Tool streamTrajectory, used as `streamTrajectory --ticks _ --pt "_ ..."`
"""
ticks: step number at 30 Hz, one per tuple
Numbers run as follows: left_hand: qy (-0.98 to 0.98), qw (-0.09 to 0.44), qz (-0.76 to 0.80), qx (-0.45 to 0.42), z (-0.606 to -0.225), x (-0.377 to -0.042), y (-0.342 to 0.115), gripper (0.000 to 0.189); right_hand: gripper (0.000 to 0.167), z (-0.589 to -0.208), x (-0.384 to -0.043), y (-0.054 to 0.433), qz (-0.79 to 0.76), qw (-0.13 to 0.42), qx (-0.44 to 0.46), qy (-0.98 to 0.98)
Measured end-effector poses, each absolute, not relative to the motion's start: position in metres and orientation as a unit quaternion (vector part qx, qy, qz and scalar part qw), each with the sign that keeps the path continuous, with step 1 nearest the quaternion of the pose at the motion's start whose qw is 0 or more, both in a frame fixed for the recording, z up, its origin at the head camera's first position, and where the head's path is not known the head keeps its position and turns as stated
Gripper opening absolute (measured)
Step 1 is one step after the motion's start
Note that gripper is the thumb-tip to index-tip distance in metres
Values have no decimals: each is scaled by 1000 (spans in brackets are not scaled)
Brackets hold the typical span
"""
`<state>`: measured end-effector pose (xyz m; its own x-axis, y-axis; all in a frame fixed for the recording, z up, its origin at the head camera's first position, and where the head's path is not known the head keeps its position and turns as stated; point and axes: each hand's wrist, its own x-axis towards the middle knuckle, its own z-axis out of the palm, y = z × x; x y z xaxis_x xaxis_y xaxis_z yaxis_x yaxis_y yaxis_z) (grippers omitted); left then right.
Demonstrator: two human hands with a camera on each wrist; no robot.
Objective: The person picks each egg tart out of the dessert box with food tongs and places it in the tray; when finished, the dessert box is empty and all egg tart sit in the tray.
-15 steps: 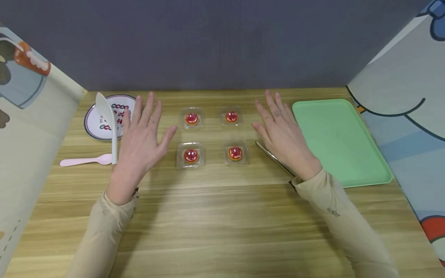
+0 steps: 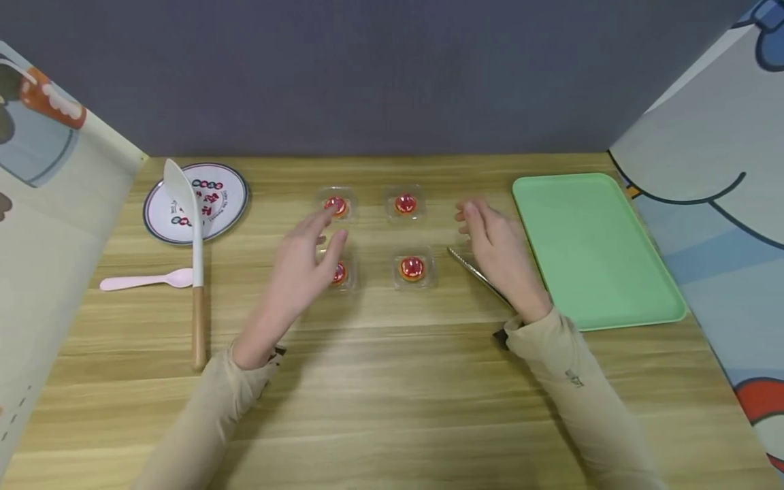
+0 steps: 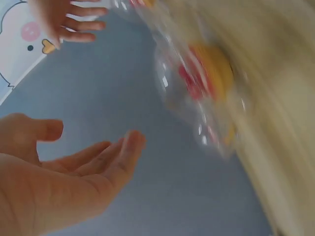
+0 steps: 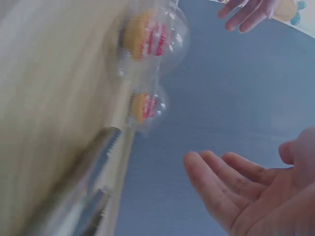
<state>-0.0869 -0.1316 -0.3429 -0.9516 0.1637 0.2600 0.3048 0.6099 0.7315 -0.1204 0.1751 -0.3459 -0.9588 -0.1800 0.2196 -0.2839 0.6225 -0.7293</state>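
Moving left hand (image 2: pixel 298 262) toward three o'clock, now nearest two boxed tarts (image 2: pixel 340 273); curling right hand (image 2: pixel 499 248) loosely near tongs (image 2: pixel 480 278); grasping nothing with either grip.

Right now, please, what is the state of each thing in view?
Left hand: empty, relaxed.
Right hand: empty, relaxed.
Four clear packs: seemingly closed, red-topped treats inside.
Tongs: lying down, tips apart.
Green tray: flat, bare.
Plate: face up.
White spoon: lying partly across plate.
Pink spoon: lying flat.
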Motion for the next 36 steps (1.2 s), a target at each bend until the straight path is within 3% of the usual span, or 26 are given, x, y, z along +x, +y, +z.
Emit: streamTrajectory --ticks 6,12,21,30,36 --pt "-847 16 -522 -105 -348 -84 -110 48 53 -355 -125 177 458 4 119 -881" --pt "-846 -49 -520 -108 -361 -81 -95 56 56 -363 -128 176 442 -58 107 -889" --pt "-858 -156 -473 -125 -375 -81 -88 72 43 -378 -131 173 405 -195 148 -881" --pt "-855 -191 -467 -119 -376 -88 -87 80 40 -378 -129 170 455 -241 136 -846" --pt "-849 -203 -474 -121 -376 -92 -81 87 40 -381 -129 166 463 -229 142 -844"
